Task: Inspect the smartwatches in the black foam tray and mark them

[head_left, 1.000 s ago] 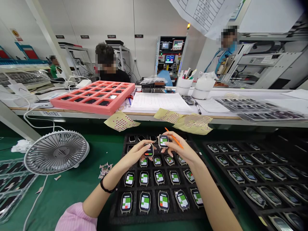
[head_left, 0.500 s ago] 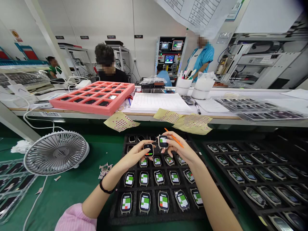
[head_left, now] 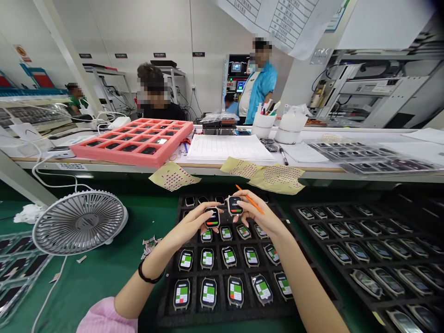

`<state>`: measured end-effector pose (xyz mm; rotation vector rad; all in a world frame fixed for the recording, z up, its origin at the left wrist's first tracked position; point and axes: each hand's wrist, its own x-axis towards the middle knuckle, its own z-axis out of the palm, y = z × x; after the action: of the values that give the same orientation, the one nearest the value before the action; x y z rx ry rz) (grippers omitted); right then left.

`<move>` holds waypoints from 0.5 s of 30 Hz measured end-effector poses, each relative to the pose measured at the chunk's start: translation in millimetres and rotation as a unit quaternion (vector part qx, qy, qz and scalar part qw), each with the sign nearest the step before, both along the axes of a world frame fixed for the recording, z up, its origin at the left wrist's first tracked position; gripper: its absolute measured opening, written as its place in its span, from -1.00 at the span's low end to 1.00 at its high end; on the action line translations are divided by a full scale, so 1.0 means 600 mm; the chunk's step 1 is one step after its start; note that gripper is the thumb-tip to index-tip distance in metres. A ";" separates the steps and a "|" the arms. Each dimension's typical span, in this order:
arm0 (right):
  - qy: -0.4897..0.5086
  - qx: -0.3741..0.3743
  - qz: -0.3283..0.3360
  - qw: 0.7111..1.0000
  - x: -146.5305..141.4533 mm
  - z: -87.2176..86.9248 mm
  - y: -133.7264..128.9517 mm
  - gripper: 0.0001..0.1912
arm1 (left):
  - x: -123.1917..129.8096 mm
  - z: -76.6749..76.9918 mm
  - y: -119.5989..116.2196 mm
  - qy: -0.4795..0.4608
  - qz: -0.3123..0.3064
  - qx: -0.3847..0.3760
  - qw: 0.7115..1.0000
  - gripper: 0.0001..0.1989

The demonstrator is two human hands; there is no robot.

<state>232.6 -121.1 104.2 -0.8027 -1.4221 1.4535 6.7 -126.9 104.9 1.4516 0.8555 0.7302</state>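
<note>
My left hand [head_left: 197, 221] is closed on a smartwatch body [head_left: 212, 218], its thumb over the lit screen, which has a red and green bar low down. Beside it, my right hand [head_left: 255, 210] grips a second smartwatch body [head_left: 235, 206] with a mostly dark screen and a red-green bar; a fingertip touches that screen. An orange stick [head_left: 250, 200], pen-like, is also tucked in the right hand's fingers. Both hands are above a black foam tray [head_left: 222, 272] of strapless watches, most showing green and white screens. The fingers under the two held watches are partly hidden.
A second black tray [head_left: 321, 249] of watches lies on the right. At left stand a grey fan [head_left: 81, 223] and scraps of paper [head_left: 150, 245]. The shelf ahead bears a pink foam tray [head_left: 156, 157], paper sheets [head_left: 225, 147] and white pots [head_left: 262, 126]. Co-workers are beyond.
The right-hand watch's screen has gone from white and green to dark with a red-green bar, a fingertip now on it. The left-hand watch has shifted slightly left. A co-worker in blue has moved left.
</note>
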 end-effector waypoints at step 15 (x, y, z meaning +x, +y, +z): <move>-0.002 0.004 -0.007 1.000 -0.002 0.003 -0.004 -0.76 | -0.004 0.037 -0.023 0.000 -0.023 -0.016 1.000 -0.57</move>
<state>231.4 -123.4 106.0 -0.8087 -1.4223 1.4354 4.1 -141.0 127.0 1.4383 0.8276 0.6787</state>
